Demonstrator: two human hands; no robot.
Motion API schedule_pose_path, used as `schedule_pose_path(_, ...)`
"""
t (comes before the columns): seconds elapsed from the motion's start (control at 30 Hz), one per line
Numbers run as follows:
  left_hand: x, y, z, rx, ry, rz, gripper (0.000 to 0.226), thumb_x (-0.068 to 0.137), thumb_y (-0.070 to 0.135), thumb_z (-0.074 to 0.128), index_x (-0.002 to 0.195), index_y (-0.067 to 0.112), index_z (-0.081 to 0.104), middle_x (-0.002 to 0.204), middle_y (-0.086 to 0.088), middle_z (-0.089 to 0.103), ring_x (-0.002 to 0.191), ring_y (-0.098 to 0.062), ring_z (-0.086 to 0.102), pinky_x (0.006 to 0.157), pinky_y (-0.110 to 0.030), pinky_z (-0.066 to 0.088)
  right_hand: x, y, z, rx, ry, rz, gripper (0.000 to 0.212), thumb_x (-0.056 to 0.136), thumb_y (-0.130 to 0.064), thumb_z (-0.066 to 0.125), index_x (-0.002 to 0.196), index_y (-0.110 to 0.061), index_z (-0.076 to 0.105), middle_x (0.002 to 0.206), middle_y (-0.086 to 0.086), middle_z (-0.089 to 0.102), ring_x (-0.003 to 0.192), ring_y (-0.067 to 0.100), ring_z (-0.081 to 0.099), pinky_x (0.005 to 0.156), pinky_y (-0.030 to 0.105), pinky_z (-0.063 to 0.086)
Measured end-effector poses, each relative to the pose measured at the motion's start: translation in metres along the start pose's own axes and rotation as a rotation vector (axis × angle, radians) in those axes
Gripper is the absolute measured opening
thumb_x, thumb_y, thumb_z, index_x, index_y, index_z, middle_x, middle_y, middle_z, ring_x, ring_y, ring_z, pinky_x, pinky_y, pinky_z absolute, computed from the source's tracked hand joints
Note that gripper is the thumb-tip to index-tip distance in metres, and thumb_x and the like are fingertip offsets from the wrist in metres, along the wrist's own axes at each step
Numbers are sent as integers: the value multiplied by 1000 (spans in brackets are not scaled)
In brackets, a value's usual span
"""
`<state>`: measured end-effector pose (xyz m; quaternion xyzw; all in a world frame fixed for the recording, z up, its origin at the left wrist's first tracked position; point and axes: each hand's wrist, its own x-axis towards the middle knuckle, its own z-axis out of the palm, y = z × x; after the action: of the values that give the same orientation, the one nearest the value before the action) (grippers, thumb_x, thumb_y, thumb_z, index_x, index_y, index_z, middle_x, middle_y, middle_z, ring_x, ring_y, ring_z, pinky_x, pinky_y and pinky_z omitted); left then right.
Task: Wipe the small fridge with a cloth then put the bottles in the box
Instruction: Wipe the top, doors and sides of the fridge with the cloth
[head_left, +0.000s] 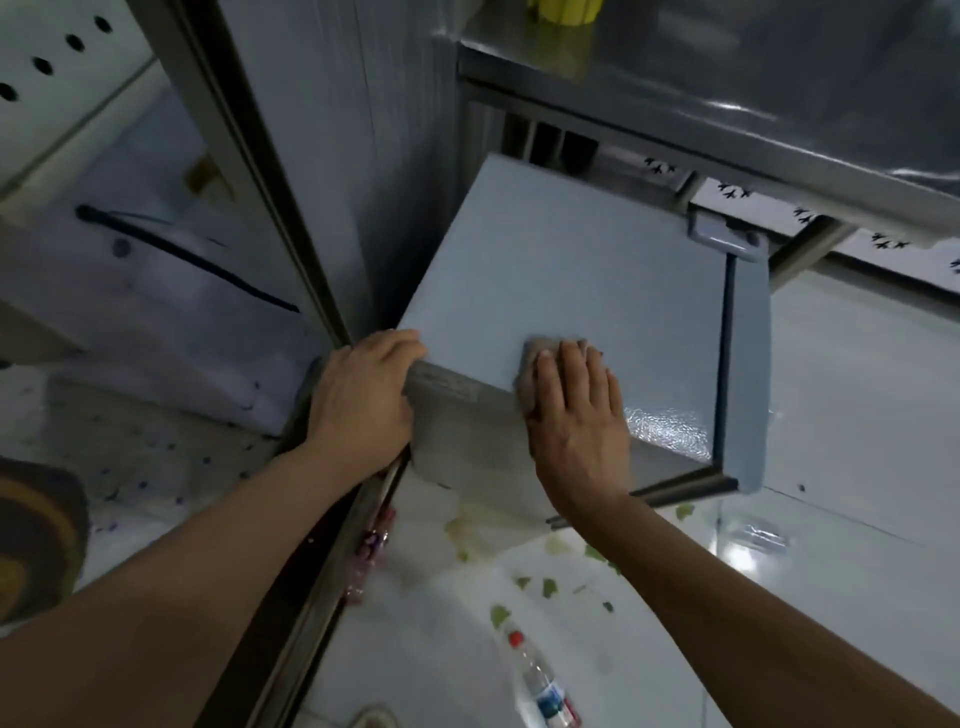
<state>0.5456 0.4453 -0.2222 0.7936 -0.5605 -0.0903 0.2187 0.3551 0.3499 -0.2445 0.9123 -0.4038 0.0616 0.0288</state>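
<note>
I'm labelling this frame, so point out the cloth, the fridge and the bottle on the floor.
cloth (525, 387): head view, edge left of the fingers.
fridge (566, 260): head view, bare top panel.
bottle (540, 680): head view, clear body above the label.

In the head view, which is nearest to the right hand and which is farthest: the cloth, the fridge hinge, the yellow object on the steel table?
1. The cloth: directly under the right hand, pressed on the fridge top.
2. The fridge hinge: at the top's far right corner.
3. The yellow object: up on the steel table, at the frame's upper edge.
</note>
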Motion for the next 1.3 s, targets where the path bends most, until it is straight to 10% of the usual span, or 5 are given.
schedule_pose_path(0.2, 9, -7, 8, -84, 138, 8, 42, 65, -17, 52, 101, 0, 65, 110, -13, 63, 103, -31, 55, 84, -34, 47, 31, -49, 6, 44, 65, -78, 54, 85, -12, 42, 138, -5, 43, 143, 23, 41, 136, 41, 34, 113, 51, 25)
schedule_pose_path(0.53, 5, 1, 28, 40, 308, 11, 35, 63, -17, 51, 89, 1, 65, 97, -14, 64, 90, -35, 56, 69, -44, 49, -20, 44, 9, -65, 175, -158, 75, 73, -27, 74, 140, -11, 44, 145, 19, 41, 135, 37, 37, 113, 52, 17)
schedule_pose_path(0.97, 19, -54, 33, -281, 289, 147, 52, 68, -20, 52, 110, 8, 65, 120, 0, 59, 115, -17, 53, 105, -29, 37, -2, -15, 65, -60, 577, -3, 66, 87, -24, 59, 144, -11, 29, 146, 12, 27, 140, 34, 20, 114, 52, 10)
schedule_pose_path(1.3, 22, -79, 57, -601, 319, 314, 64, 68, -10, 47, 122, 23, 50, 122, 13, 56, 116, 0, 51, 99, -12, 37, 11, -32, 96, -192, 727, -175, 78, 84, -21, 65, 148, -19, 21, 155, 7, 17, 146, 30, 9, 115, 51, 4)
